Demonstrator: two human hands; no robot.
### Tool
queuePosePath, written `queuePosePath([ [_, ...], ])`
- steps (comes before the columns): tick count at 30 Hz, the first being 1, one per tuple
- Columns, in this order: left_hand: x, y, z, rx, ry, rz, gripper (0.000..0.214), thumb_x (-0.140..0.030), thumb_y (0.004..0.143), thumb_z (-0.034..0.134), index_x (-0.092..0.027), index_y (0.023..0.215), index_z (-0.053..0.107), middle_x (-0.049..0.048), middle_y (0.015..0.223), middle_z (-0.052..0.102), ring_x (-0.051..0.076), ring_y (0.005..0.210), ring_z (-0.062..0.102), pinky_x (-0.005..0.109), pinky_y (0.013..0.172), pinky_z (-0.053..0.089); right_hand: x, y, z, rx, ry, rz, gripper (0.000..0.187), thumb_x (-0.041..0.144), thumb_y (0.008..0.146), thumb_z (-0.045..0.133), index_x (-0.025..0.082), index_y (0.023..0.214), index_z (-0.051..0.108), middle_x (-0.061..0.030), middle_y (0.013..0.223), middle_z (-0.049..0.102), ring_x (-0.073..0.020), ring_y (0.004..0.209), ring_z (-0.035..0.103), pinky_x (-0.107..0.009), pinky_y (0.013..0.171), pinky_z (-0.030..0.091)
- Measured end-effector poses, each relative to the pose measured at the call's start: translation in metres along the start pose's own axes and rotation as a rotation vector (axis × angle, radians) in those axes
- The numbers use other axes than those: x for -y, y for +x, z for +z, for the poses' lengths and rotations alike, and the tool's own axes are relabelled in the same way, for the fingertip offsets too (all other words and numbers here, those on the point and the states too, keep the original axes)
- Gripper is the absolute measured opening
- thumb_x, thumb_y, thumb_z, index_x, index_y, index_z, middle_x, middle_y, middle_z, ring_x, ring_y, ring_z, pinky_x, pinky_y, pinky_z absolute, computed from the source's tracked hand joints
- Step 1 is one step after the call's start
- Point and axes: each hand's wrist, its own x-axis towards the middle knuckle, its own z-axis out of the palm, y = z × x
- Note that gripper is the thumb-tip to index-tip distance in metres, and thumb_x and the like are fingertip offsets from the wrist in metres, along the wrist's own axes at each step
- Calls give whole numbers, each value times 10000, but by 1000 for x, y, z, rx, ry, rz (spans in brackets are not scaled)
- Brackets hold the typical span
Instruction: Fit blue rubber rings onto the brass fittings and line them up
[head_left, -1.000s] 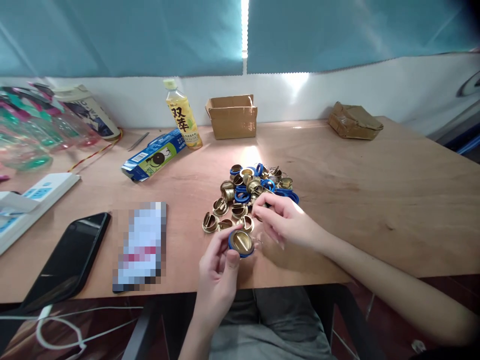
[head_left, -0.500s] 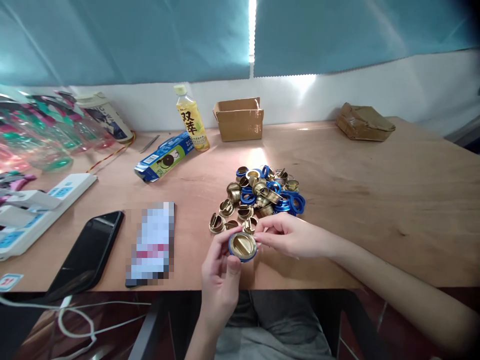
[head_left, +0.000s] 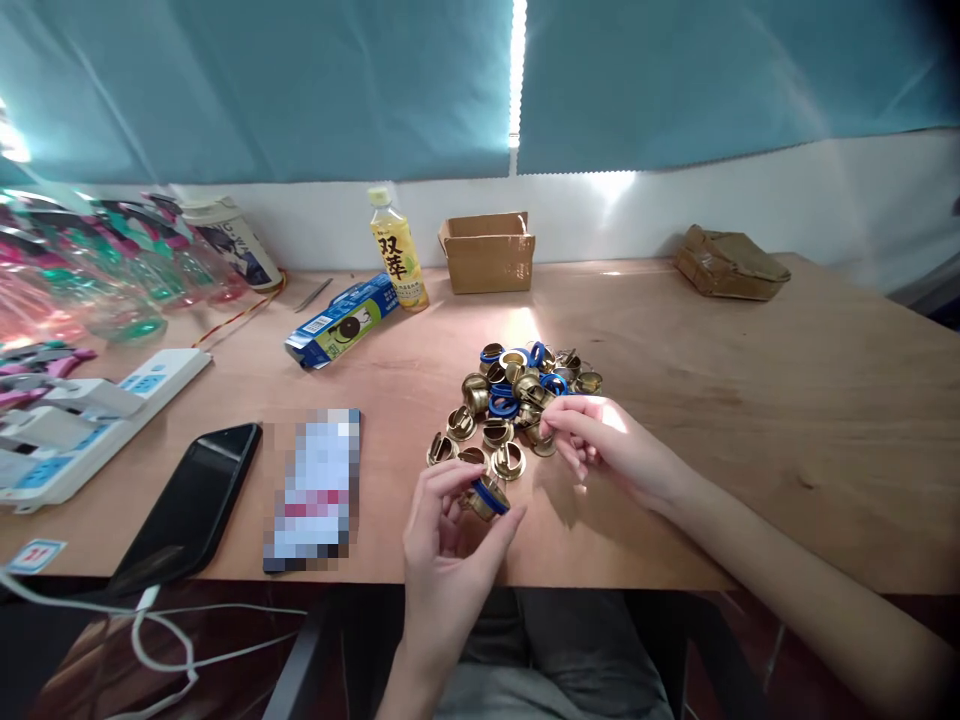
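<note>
My left hand (head_left: 450,540) holds a round brass fitting (head_left: 486,498) with a blue ring around it, gripped between thumb and fingers above the table's front edge. The fitting is tipped, its ringed side facing right. My right hand (head_left: 600,440) is at the right front of a pile of brass fittings (head_left: 508,460) and blue rings (head_left: 504,406). Its thumb and fingertips are pinched together beside a brass piece; whether they hold anything is hidden. Several loose brass fittings with a bar across the middle lie just beyond my left hand.
On the left lie a black phone (head_left: 191,500), a second phone with a blurred screen (head_left: 319,490) and a white power strip (head_left: 127,420). Farther back are spray bottles (head_left: 112,270), a blue carton (head_left: 341,325), a yellow drink bottle (head_left: 399,255), an open cardboard box (head_left: 491,262) and a brown package (head_left: 731,263).
My right hand has moved away from the fitting, rightward and up to the pile. In my left hand the fitting has turned from facing me to a tipped position. The view has shifted slightly.
</note>
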Motion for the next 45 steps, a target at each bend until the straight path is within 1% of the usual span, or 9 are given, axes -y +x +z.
queuePosePath([
  [5, -15, 30, -24, 10, 361, 127, 388, -256, 832, 742, -281, 1205, 639, 58, 1186, 576, 220, 1092, 610, 332, 894, 538, -2, 1, -3, -33, 70, -39, 214, 330, 904, 580, 162, 779, 623, 62, 457, 483, -62, 411, 389, -185, 427, 263],
  [8, -16, 66, -37, 16, 573, 161, 412, -309, 843, 728, -258, 1238, 620, 55, 1100, 643, 202, 885, 650, 360, 822, 550, -2, 2, -2, -51, 57, -54, 203, 314, 898, 572, 163, 770, 616, 66, 453, 467, -64, 412, 373, -196, 443, 265],
  [11, -8, 104, -44, 42, 807, 175, 542, -205, 852, 691, -214, 1353, 485, 86, 1112, 678, 241, 923, 670, 397, 847, 540, -4, 2, 1, -56, 39, -55, 204, 315, 892, 565, 166, 761, 613, 65, 459, 455, -66, 421, 360, -202, 440, 244],
  [16, 10, 144, -45, 230, 1026, 98, 252, -136, 850, 625, -160, 1098, 590, 132, 1117, 680, 292, 1057, 645, 387, 907, 492, -7, 1, 2, -54, 18, -27, 206, 325, 889, 563, 171, 761, 608, 66, 456, 444, -65, 422, 353, -205, 436, 211],
  [25, 34, 143, -43, 280, 1081, -8, 248, -296, 794, 722, -181, 988, 621, 126, 1034, 694, 307, 963, 660, 359, 781, 479, 0, -1, 2, -61, 21, -48, 203, 316, 882, 560, 173, 742, 595, 59, 435, 468, -69, 427, 377, -219, 449, 209],
  [32, 34, 142, -42, 306, 1061, -49, 214, -357, 799, 725, -193, 917, 653, 89, 992, 708, 271, 943, 660, 324, 759, 471, -2, -3, 3, -62, -4, -31, 209, 322, 878, 560, 175, 736, 603, 58, 434, 468, -70, 418, 373, -219, 444, 217],
  [37, 32, 140, -42, 309, 1096, -67, 268, -423, 821, 686, -167, 900, 684, 138, 979, 679, 324, 959, 635, 380, 778, 475, -4, -2, 2, -55, -28, -19, 213, 322, 895, 550, 174, 755, 612, 58, 447, 479, -66, 419, 381, -211, 445, 228],
  [41, 36, 139, -43, 312, 1087, -56, 299, -395, 843, 659, -151, 1012, 690, 170, 1056, 674, 350, 1026, 626, 422, 838, 496, -5, -1, 3, -58, -37, -7, 213, 323, 891, 550, 172, 753, 611, 59, 447, 475, -66, 415, 379, -207, 441, 232],
  [45, 44, 140, -42, 291, 1039, -39, 522, -208, 848, 619, -125, 1354, 523, 184, 1173, 685, 342, 1132, 628, 448, 943, 495, -5, -1, 4, -54, -45, -21, 221, 328, 894, 544, 170, 752, 607, 58, 450, 471, -66, 419, 381, -203, 442, 242],
])
